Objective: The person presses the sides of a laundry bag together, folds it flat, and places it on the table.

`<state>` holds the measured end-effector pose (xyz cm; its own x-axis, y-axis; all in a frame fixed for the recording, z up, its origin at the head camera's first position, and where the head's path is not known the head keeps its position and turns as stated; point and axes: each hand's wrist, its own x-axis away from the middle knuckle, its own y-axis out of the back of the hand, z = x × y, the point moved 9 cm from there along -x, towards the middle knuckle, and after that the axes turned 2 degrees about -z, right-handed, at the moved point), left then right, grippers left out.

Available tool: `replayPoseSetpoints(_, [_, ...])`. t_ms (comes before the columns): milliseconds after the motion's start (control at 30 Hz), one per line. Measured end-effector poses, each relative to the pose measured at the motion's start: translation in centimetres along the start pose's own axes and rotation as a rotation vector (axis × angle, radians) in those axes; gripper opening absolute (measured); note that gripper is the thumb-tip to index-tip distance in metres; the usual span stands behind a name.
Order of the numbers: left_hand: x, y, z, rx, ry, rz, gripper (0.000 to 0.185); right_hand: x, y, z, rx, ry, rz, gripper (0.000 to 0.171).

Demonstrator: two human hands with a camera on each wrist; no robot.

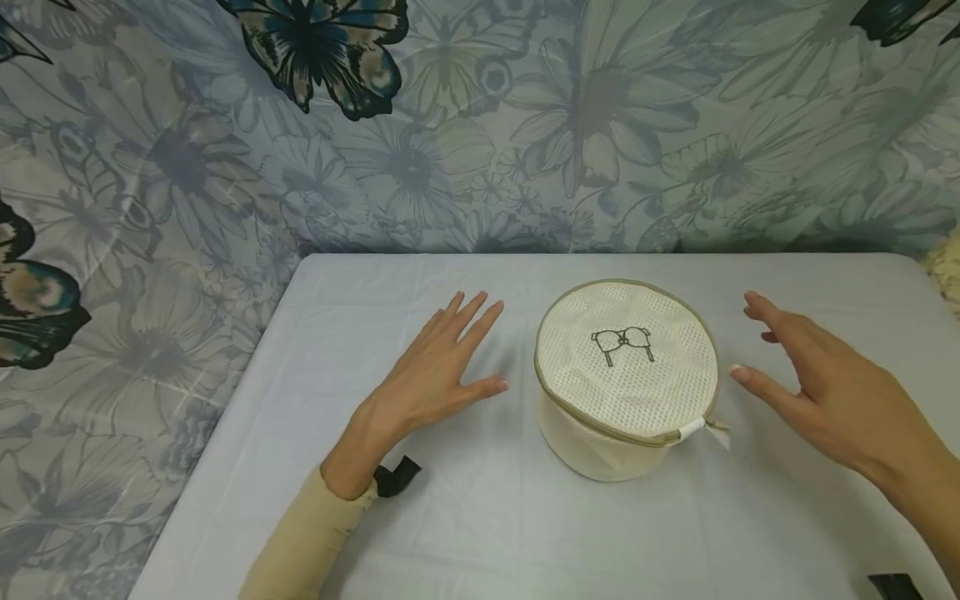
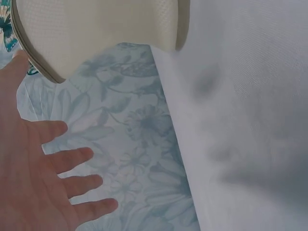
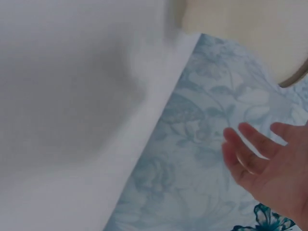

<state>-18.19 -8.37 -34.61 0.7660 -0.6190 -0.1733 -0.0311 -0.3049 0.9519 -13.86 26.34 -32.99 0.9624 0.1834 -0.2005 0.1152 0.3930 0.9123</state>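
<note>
Left hand (image 1: 431, 375) flat w/ fingers spread, just left of the mesh wash bag (image 1: 626, 375); right hand (image 1: 817, 387) relaxed, fingers apart, just right of it. Neither touches. Bag sits mid-desk (image 1: 480, 533), zipped. Prob. light, soft-walled, squashy, so hold both sides under the rim, not the zip tab (image 1: 701, 427).

The round mesh bag (image 1: 626, 375) stands on the counter (image 1: 480, 517), a little right of the frame centre. The left hand (image 1: 431, 379) lies left of the bag, near it but apart. The right hand (image 1: 825, 392) is at the right, just beside it. Behind the counter, the curtain (image 1: 480, 125) fills the upper frame.
</note>
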Motion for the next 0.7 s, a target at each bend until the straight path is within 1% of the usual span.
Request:
replayPoseSetpoints(200, [-0.3, 0.1, -0.5, 0.042, -0.023, 0.002, 0.089, 0.2, 0.2, 0.8, -0.06, 0.02, 0.019, 0.081])
replayPoseSetpoints(500, [-0.8, 0.7, -1.4, 0.106, -0.061, -0.044, 0.087, 0.3, 0.3, 1.7, -0.212, 0.056, 0.045, 0.078])
replayPoseSetpoints(600, [-0.9, 0.9, -1.9, 0.133, -0.087, -0.054, 0.083, 0.2, 0.2, 2.0, -0.248, 0.061, 0.059, 0.079])
replayPoseSetpoints(700, [-1.1, 1.0, -2.5, 0.18, -0.123, -0.059, 0.078, 0.2, 0.0, 2.3, -0.286, 0.061, 0.075, 0.079])
